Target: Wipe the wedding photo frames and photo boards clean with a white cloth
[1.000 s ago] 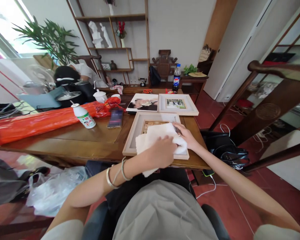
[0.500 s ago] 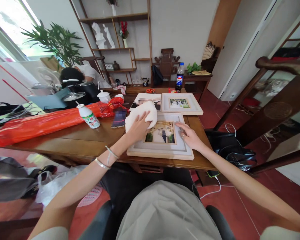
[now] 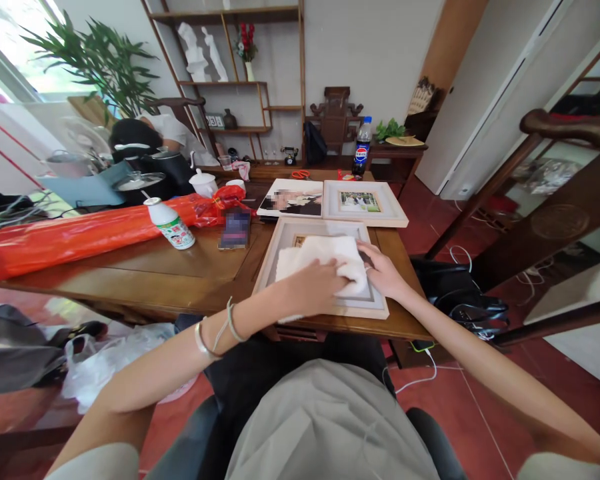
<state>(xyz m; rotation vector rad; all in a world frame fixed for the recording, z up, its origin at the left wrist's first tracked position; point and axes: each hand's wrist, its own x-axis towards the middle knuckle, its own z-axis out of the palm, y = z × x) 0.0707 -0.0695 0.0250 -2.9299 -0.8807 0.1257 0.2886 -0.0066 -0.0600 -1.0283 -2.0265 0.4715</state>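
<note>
A picture frame [image 3: 363,312] with a pale wooden rim lies flat near the table's front edge. My left hand [image 3: 314,287] is closed on a folded white cloth [image 3: 325,249], pressed against the front of this frame. The cloth hides most of the photo inside. On the frame's right side rests my right hand [image 3: 383,272], fingers stretched out and apart, fingertips beside the cloth's edge. Just behind lie a second framed photo [image 3: 400,214] and an unframed photo print [image 3: 300,188].
To the left stand a white bottle [image 3: 170,223], a phone [image 3: 235,231] and a long red plastic-wrapped bundle [image 3: 90,232]. A cola bottle [image 3: 362,148] and red-handled scissors [image 3: 301,175] are at the back. Another person [image 3: 173,130] is beyond the pots at left.
My left hand has slid the cloth rightward and toward me, from the frame's upper left corner over the photo. My right hand stays on the frame's right side.
</note>
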